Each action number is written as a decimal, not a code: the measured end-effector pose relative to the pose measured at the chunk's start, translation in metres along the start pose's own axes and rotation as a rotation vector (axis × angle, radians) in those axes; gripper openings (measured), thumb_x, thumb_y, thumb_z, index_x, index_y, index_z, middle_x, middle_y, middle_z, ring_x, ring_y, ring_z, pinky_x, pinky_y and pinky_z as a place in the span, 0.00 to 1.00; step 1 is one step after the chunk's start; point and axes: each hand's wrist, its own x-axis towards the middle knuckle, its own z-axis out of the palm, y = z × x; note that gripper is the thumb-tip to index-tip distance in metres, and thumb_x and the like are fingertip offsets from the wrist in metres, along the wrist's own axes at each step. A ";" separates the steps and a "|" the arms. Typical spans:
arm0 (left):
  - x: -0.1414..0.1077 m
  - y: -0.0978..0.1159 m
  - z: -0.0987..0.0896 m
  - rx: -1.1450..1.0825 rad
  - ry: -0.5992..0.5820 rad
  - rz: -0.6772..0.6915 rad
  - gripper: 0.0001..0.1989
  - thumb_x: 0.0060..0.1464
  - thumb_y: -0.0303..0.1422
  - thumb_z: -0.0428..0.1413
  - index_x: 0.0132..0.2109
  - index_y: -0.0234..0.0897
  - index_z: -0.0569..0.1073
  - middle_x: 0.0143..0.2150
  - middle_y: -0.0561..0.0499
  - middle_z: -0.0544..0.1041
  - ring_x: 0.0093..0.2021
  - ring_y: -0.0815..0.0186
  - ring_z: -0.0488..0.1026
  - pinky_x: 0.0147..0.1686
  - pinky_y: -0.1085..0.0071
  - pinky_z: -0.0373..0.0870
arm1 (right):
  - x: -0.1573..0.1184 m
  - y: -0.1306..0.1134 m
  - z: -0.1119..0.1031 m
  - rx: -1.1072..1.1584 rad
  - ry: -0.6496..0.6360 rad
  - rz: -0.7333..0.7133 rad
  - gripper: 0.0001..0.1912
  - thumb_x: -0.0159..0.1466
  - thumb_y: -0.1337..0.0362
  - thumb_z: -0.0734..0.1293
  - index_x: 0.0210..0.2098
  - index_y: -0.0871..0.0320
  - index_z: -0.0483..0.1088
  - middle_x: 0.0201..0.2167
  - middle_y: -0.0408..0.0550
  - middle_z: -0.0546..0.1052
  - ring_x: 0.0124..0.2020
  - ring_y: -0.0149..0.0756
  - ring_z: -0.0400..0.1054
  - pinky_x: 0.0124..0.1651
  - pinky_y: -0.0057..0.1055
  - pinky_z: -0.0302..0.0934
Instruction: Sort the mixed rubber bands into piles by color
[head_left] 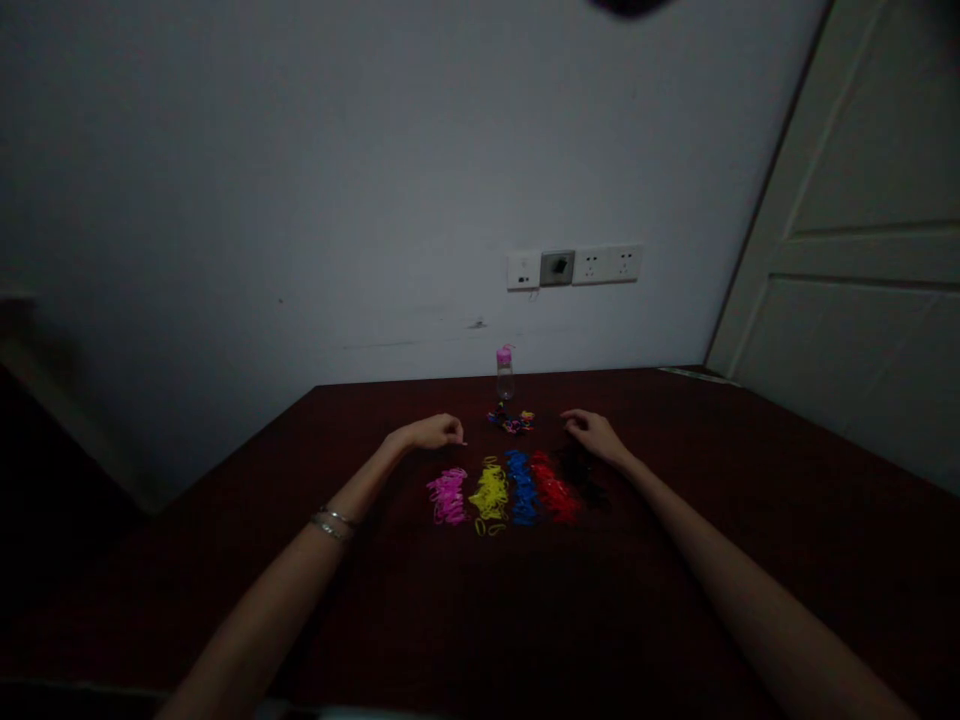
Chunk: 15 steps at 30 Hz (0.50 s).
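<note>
Small elastic bands lie sorted by colour in rows on the dark table: pink bands (448,496), yellow bands (491,492), blue bands (523,488), red bands (553,488) and black bands (581,475). My left hand (435,432) is just beyond the pink row, its fingers curled together. Whatever its fingertips may hold is too small to make out. Beyond the black row, my right hand (594,434) has its fingers slightly apart, with nothing visible in them. Between the hands sits a small pile of mixed-colour bands (514,420).
A clear bottle with a pink cap (505,375) stands behind the mixed pile, near the wall. The dark red-brown table (420,610) reaches back to that wall, where sockets (606,265) are mounted. A pale door (862,260) is at the right.
</note>
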 end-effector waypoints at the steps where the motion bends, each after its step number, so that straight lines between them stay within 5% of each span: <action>1: -0.004 -0.001 0.002 -0.020 -0.024 -0.007 0.05 0.42 0.32 0.58 0.26 0.33 0.74 0.26 0.51 0.74 0.28 0.69 0.66 0.31 0.76 0.61 | 0.000 0.000 0.000 -0.005 0.007 -0.001 0.16 0.55 0.65 0.60 0.40 0.60 0.74 0.29 0.48 0.77 0.30 0.36 0.69 0.36 0.30 0.61; 8: -0.016 -0.006 0.015 -0.112 -0.137 -0.013 0.05 0.40 0.31 0.60 0.25 0.32 0.74 0.22 0.52 0.72 0.24 0.70 0.64 0.28 0.76 0.60 | 0.001 -0.001 -0.001 -0.022 0.005 -0.013 0.16 0.54 0.65 0.60 0.39 0.59 0.75 0.30 0.48 0.77 0.31 0.36 0.70 0.37 0.29 0.61; 15: -0.012 -0.010 0.009 -0.188 -0.158 -0.002 0.07 0.39 0.31 0.60 0.28 0.32 0.76 0.25 0.51 0.73 0.26 0.70 0.65 0.28 0.75 0.59 | -0.001 -0.007 -0.002 -0.020 -0.008 -0.019 0.18 0.54 0.65 0.60 0.40 0.61 0.75 0.30 0.50 0.77 0.32 0.38 0.69 0.38 0.31 0.61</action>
